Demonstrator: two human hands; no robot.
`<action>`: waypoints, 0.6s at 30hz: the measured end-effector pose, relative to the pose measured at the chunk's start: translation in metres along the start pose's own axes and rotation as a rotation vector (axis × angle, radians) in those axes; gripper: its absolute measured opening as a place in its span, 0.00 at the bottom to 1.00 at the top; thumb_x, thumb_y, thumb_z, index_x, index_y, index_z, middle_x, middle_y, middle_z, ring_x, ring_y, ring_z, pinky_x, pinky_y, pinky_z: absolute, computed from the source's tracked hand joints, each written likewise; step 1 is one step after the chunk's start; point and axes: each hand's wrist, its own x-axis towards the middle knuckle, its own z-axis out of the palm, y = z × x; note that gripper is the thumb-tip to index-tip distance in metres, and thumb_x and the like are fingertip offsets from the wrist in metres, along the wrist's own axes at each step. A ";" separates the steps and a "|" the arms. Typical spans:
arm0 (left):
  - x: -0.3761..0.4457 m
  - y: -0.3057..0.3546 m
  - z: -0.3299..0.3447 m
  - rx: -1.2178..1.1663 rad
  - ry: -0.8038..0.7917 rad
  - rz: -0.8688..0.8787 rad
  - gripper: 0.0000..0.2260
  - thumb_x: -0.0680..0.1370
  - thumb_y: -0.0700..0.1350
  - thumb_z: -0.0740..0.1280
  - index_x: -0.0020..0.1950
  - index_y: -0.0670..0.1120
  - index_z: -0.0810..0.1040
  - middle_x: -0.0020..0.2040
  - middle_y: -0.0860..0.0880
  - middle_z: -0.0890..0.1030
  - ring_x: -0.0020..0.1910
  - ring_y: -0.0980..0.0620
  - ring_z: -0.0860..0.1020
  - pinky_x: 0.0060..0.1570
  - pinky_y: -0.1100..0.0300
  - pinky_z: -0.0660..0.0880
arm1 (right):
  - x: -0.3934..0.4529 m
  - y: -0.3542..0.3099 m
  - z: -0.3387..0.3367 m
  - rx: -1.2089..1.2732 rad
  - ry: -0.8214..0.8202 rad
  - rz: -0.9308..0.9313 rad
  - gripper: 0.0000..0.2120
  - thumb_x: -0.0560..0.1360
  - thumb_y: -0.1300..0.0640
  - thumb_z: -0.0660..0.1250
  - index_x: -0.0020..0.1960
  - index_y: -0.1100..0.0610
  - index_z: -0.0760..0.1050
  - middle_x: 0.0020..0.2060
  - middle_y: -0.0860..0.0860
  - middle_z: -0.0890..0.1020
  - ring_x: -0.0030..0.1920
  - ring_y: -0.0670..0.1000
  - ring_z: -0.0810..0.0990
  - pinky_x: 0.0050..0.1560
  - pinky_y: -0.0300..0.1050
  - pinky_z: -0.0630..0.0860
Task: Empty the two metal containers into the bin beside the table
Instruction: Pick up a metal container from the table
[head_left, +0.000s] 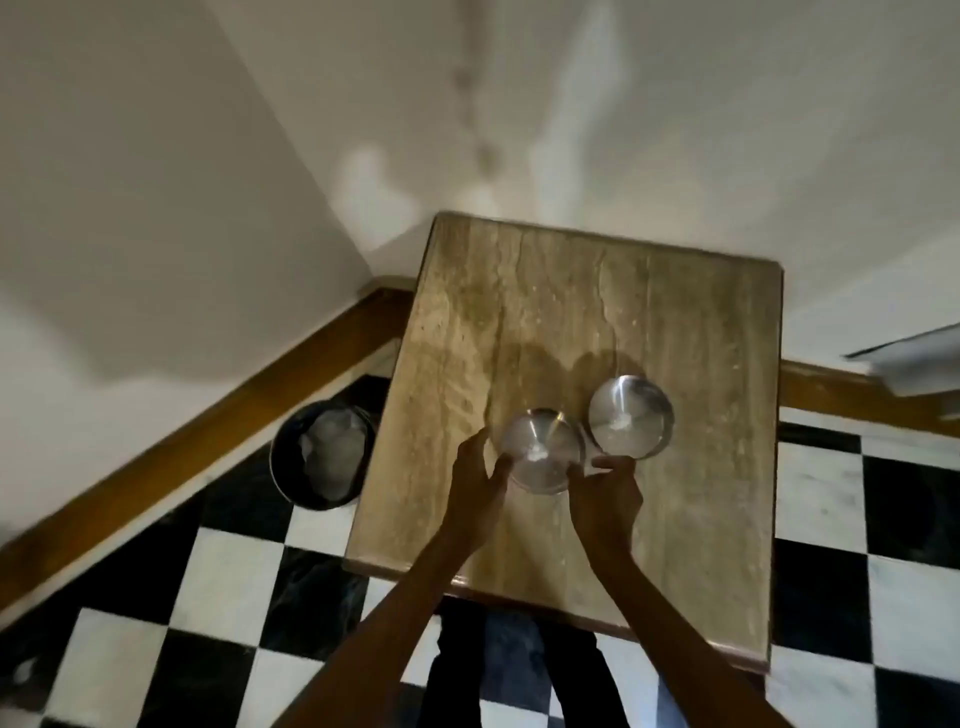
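Note:
Two round metal containers stand side by side on the wooden table (691, 322). The nearer container (540, 449) sits between my hands, with something small and pale at its bottom. My left hand (475, 480) curls against its left side and my right hand (605, 491) touches its right side. The container rests on the table top. The second container (631, 417) stands just behind and to the right, untouched, also with a pale scrap inside. The black bin (323, 453) stands on the floor left of the table, with pale crumpled material in it.
A brown wooden skirting board (218, 431) runs along the white walls behind the bin and the table. The floor is black and white chequered tile (234, 587). My dark trouser legs show under the table's near edge.

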 end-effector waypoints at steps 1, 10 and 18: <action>0.005 -0.005 0.006 -0.068 0.037 0.004 0.33 0.71 0.71 0.63 0.70 0.52 0.72 0.65 0.60 0.74 0.62 0.67 0.72 0.62 0.63 0.71 | 0.004 0.006 0.006 0.014 0.000 0.044 0.17 0.73 0.55 0.75 0.56 0.61 0.73 0.39 0.53 0.81 0.42 0.53 0.80 0.38 0.37 0.70; 0.032 -0.013 -0.004 -0.519 0.138 -0.267 0.09 0.82 0.46 0.65 0.56 0.47 0.84 0.44 0.49 0.82 0.43 0.53 0.79 0.45 0.55 0.77 | 0.029 0.016 0.035 -0.105 0.007 -0.002 0.05 0.70 0.61 0.73 0.46 0.59 0.79 0.38 0.57 0.86 0.39 0.56 0.85 0.48 0.55 0.83; 0.022 -0.042 -0.087 -1.222 -0.170 -0.458 0.24 0.78 0.59 0.64 0.67 0.45 0.80 0.63 0.40 0.81 0.61 0.39 0.78 0.59 0.42 0.76 | -0.022 -0.037 0.065 -0.126 -0.229 -0.170 0.04 0.69 0.56 0.74 0.42 0.54 0.82 0.31 0.46 0.85 0.34 0.44 0.84 0.41 0.40 0.83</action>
